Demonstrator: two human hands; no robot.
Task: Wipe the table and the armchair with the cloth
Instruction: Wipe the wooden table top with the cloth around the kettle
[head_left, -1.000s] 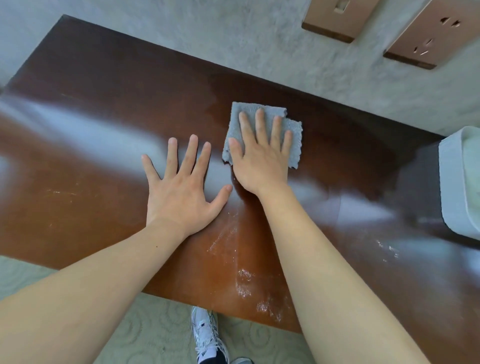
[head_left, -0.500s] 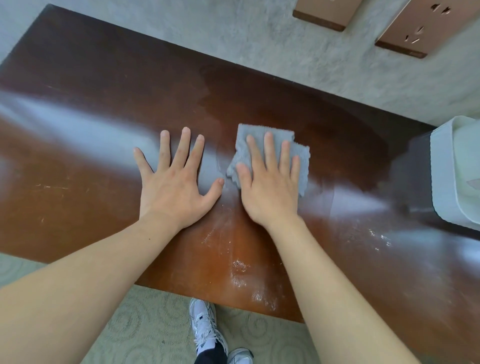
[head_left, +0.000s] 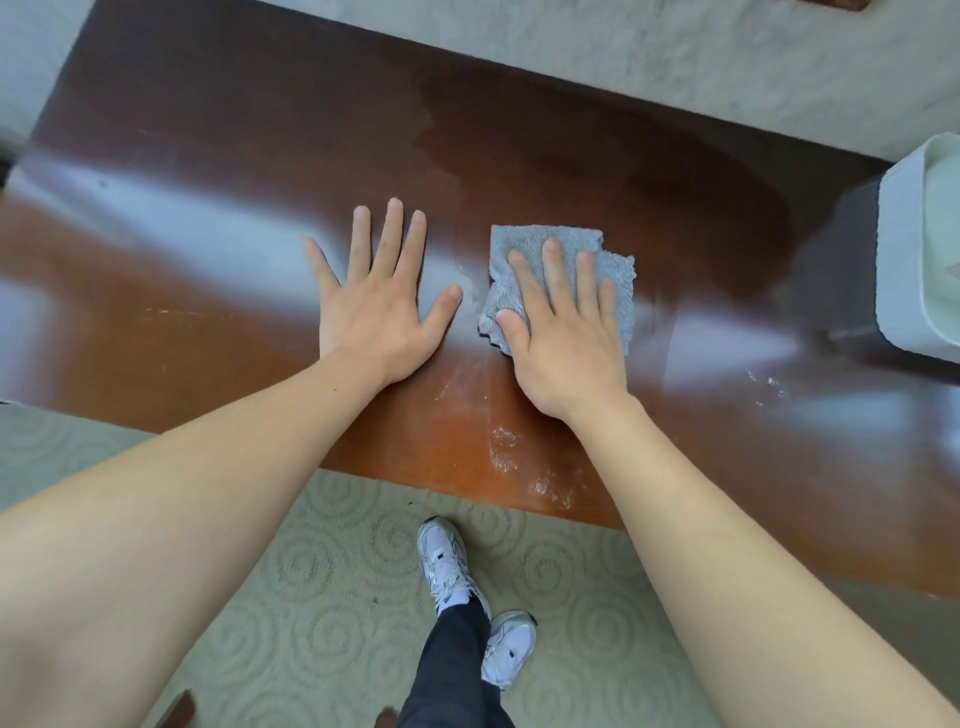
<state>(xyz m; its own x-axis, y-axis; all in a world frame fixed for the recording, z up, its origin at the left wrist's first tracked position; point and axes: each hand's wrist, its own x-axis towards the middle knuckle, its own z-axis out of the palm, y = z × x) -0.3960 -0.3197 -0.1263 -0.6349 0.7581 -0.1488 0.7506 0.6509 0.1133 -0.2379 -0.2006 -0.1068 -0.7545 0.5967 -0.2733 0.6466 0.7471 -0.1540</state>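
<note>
While the white tub (head_left: 906, 249) at three o'clock runs off frame, the right hand (head_left: 563, 332) presses flat, fingers spread, on one grey cloth (head_left: 613, 275), hiding its near half. Left hand (head_left: 376, 306) lies open at nine o'clock of it, palm on the table (head_left: 208, 208). Two shoes (head_left: 447, 561) below the near edge; bare wood stretches toward ten o'clock.

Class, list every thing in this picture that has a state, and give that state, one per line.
cloth: crumpled, flat on the table, pressed under the right hand
right hand: open, palm down on the cloth
left hand: open, fingers spread, flat on bare wood
table: glossy, whitish smears near its front edge
white container: at the table's right end, partly out of frame
</note>
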